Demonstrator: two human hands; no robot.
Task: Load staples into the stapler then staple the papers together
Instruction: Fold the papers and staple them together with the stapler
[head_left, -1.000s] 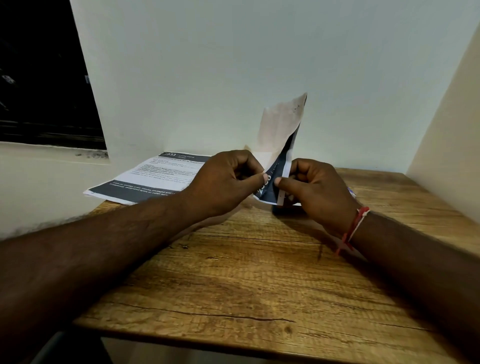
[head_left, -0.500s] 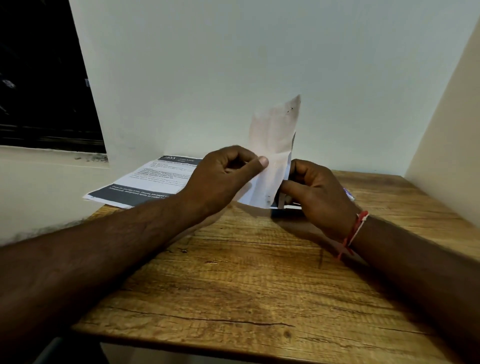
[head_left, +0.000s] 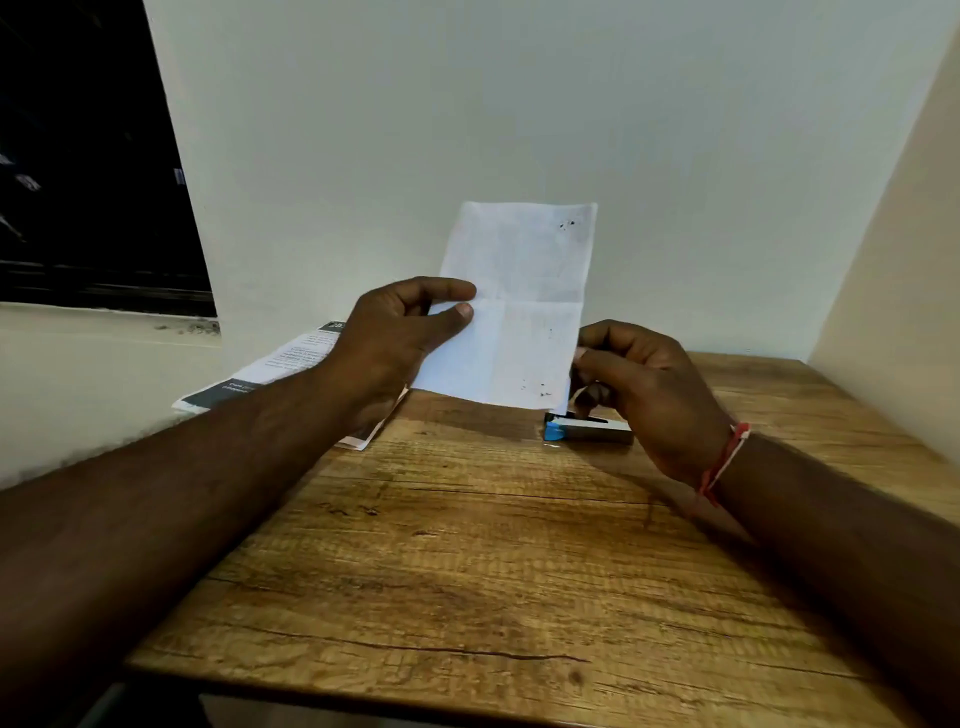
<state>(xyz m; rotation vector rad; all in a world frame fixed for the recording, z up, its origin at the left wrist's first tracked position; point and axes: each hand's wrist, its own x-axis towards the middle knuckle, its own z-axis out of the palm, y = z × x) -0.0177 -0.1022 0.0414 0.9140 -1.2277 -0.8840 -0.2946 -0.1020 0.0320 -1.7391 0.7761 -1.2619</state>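
A creased white sheet of paper (head_left: 519, 306) stands upright above the wooden table (head_left: 467, 545), its blank back towards me. My left hand (head_left: 395, 343) pinches its left edge between thumb and fingers. My right hand (head_left: 644, 379) pinches its lower right edge. Below the sheet a small stapler (head_left: 587, 430) with a blue end and metal body lies on the table, partly hidden behind my right hand. Another printed sheet (head_left: 270, 374) with dark bands lies flat at the table's far left, partly under my left forearm.
White walls close the table in at the back and on the right. A dark window (head_left: 88, 156) with a pale ledge sits to the left. The table's near edge runs across the bottom of the view.
The sheet was half folded, showing its dark printed side; both hands have spread it open and flat, and lifted it a little. The stapler beneath it has come into sight.
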